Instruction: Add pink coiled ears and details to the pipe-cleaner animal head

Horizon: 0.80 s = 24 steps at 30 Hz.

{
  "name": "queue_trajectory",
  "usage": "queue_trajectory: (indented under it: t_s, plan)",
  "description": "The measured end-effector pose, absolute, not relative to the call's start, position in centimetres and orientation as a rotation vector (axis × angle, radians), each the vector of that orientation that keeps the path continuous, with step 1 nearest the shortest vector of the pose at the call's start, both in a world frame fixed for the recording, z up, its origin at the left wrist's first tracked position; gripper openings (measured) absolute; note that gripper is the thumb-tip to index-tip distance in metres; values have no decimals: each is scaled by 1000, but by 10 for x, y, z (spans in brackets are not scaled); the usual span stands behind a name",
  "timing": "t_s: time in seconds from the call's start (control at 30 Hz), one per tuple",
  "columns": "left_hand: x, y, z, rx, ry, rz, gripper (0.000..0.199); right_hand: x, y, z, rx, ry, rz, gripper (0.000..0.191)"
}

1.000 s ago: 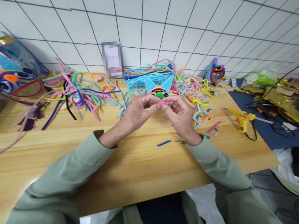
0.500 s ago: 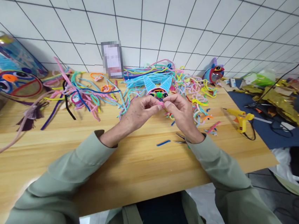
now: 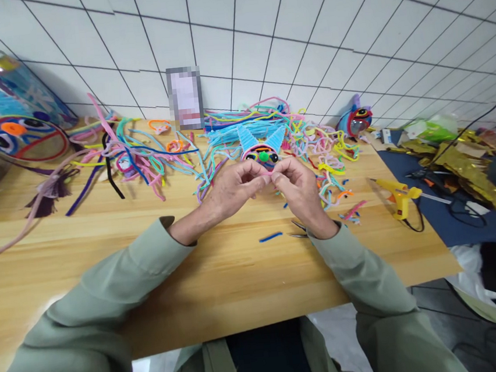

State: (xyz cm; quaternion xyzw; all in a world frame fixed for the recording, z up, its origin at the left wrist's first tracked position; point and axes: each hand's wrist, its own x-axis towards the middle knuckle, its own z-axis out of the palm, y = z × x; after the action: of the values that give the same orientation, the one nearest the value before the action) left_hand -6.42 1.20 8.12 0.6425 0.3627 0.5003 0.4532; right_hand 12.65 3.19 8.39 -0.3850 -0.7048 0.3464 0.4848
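My left hand and my right hand meet over the table, fingertips almost touching. Thumb and forefinger of each are pinched on a short pink pipe cleaner, mostly covered by the fingers. Just behind them is an animal face made of pipe cleaners, with light-blue pointed ears, black round eyes and a green nose; its lower part is hidden by my hands. Beside my right wrist lie the metal tips of a tool, the rest of it under the sleeve. A short blue pipe cleaner lies nearer to me.
Heaps of coloured pipe cleaners run along the tiled wall. A phone-like object, blurred out, leans there. At left stand a can and a larger animal face; at right, a smaller one, a yellow glue gun and gold foil.
Both hands keep their pinch and shift only slightly. Less of the pink pipe cleaner shows between the fingertips. The things on the table stay in place.
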Motion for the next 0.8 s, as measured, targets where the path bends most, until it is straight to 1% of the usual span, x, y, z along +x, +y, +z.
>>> queue_trajectory:
  t_s: [0.2,0.37,0.53,0.8]
  plan:
    - [-65,10,86,1675,987,1269,28,126,29,86,-984,-1765,686,8]
    - [-66,9,90,1761,1035,1249,25,128,30,90,-958,-1848,617,8]
    - [-69,11,88,1823,1072,1200,29,134,34,99,-966,-2000,557,12]
    - [-70,10,88,1818,1088,1139,26,144,37,109,-983,-2141,568,12]
